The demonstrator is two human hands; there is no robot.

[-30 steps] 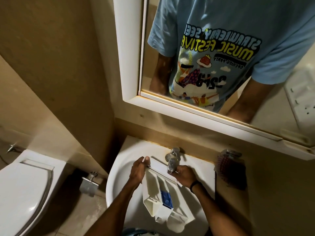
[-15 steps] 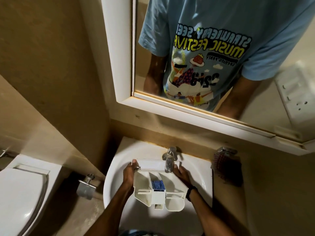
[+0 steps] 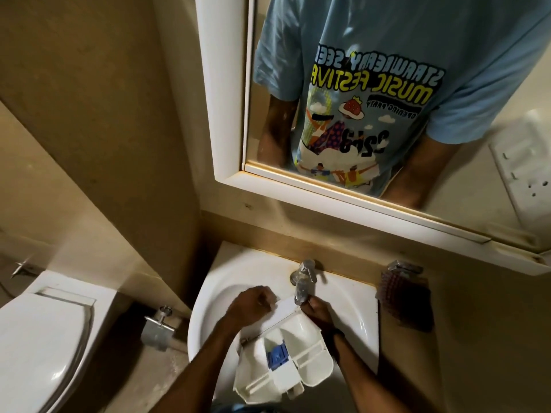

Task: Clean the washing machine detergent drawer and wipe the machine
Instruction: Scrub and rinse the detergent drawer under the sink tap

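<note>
While both hands hold it over the bowl, the white detergent drawer (image 3: 301,335) sits tilted straight below the tap (image 3: 304,281), its front panel up under the spout and its open compartments sloping away from the tap toward the person. A blue siphon insert (image 3: 278,357) is seated in the middle compartment. The left hand (image 3: 253,305), left of the tap, has its fingers curled round the panel's left end. The right hand (image 3: 317,312), just under the spout, grips the panel's right end, with a dark wristband (image 3: 337,333) behind it. This looks like the rinsing step; whether water is running I cannot tell. No washing machine is in view, so I take the wiping as yet to come. The next move likely calls for a firm hold on slippery plastic, turning the drawer so each compartment meets the stream, and lifting out the blue insert to reach beneath it. The washbasin (image 3: 226,281) lies around and below the tap, and a reddish bristle brush (image 3: 402,299) sits right of it. Above the tap a white-framed mirror (image 3: 229,114) reflects a light-blue T-shirt (image 3: 477,55). Its print, reversed, reads "STRAWBERRY SEE…", "MUSIC FESTIVA…" and "OPENING PARTY"; the numerals below are too stylised to read. No brand shows on the drawer. A toilet (image 3: 38,338) stands far left of the tap.
</note>
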